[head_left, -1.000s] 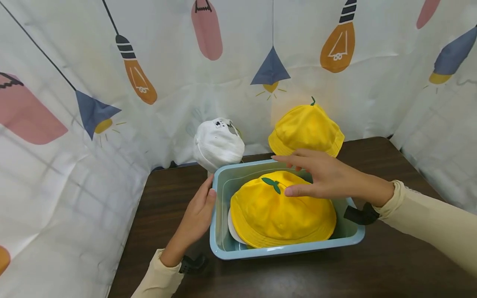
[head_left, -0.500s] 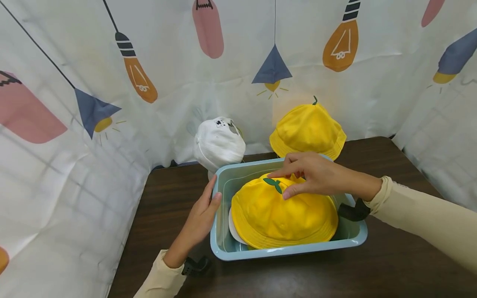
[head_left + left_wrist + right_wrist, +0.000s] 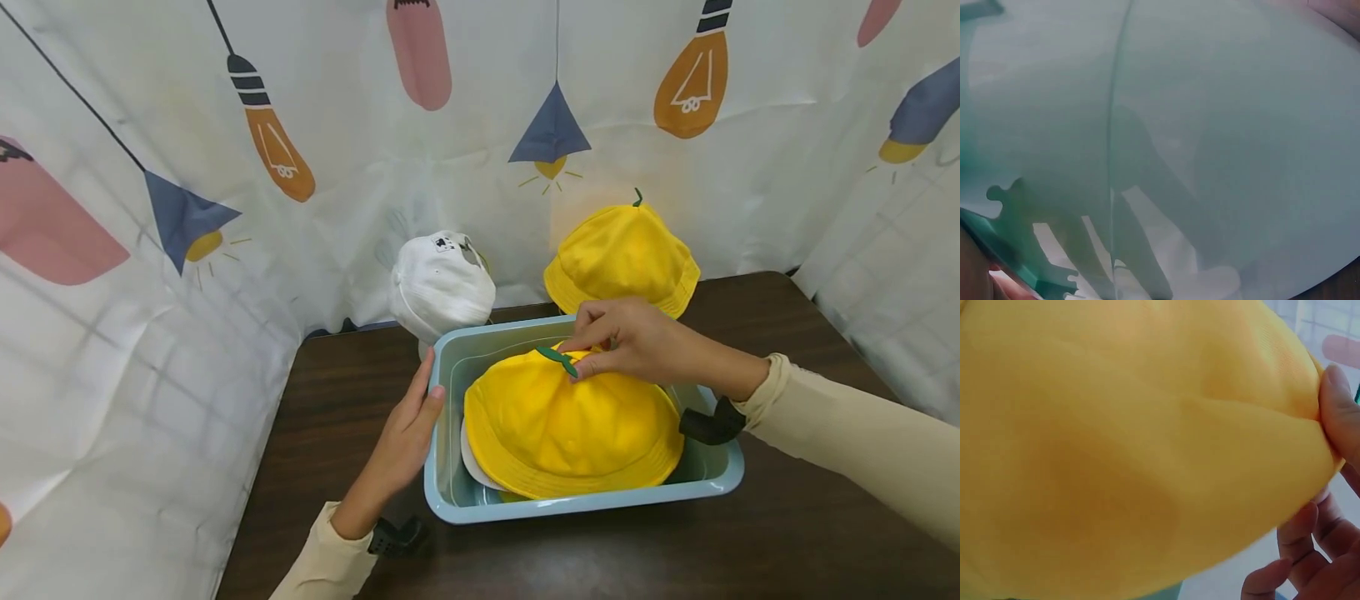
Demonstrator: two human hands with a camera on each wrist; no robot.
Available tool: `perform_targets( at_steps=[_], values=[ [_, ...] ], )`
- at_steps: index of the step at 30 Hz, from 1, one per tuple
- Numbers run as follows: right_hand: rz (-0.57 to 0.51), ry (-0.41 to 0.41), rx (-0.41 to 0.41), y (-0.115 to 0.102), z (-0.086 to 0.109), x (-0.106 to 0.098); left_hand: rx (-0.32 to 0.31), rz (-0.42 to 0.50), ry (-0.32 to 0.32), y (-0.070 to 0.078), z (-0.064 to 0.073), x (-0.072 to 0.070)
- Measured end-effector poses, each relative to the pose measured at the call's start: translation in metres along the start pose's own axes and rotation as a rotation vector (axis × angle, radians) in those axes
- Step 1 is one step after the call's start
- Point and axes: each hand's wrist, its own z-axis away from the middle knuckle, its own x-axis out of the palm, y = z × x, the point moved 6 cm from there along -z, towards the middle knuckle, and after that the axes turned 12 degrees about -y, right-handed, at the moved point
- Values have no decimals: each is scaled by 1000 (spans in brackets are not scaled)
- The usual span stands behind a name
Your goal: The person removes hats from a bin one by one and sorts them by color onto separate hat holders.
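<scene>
A yellow bucket hat [image 3: 562, 433] with a green leaf on its crown lies in a light-blue plastic basin [image 3: 585, 506]. My right hand [image 3: 630, 340] pinches the crown's top between thumb and fingers, beside the leaf. In the right wrist view the yellow cloth [image 3: 1135, 456] is drawn into folds toward the thumb. A white brim [image 3: 478, 461] peeks out under the hat's left side. My left hand [image 3: 401, 437] rests against the basin's left side with straight fingers, thumb near the rim. The basin's wall [image 3: 1241, 144] fills most of the left wrist view.
Behind the basin, a white cap [image 3: 438, 283] stands at the left and a second yellow bucket hat [image 3: 622, 258] at the right. The dark wooden table [image 3: 337, 400] meets a printed white curtain [image 3: 337, 250] at the back and sides.
My right hand has come down from above the hat, its fingers closing to a pinch on the crown. The crown's top and leaf have been pulled up slightly. My left hand stays at the basin.
</scene>
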Motion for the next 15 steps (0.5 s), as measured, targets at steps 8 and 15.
perform_targets(
  at_steps=[8, 15],
  values=[
    [-85, 80, -8, 1, 1, -11, 7, 5, -7, 1, -1, 1],
    [-104, 137, 0, 0, 1, -21, -24, 5, -8, 2, -2, 1]
  ],
)
